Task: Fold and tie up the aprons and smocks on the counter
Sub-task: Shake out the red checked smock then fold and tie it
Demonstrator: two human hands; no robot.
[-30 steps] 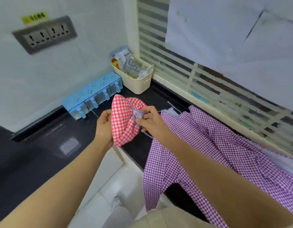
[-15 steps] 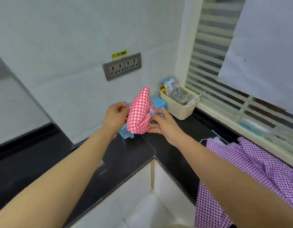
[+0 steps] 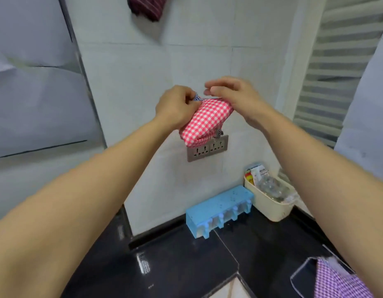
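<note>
- Head view: red checked bundle (image 3: 204, 123) held in air, overlapping wall socket (image 3: 207, 149).
- Left hand (image 3: 175, 108) fingers curled, gripping upper-left edge.
- Right hand (image 3: 234, 97) on top edge, fingers loosely bent; grip unclear.

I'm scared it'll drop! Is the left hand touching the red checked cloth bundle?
Touching. The head view shows the left hand gripping the top edge of the red-and-white checked cloth bundle, fingers curled into the fabric, no gap.

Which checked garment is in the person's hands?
The red-checked bundle, raised between the left hand and right hand; the purple-checked one lies on the counter, untouched.
</note>
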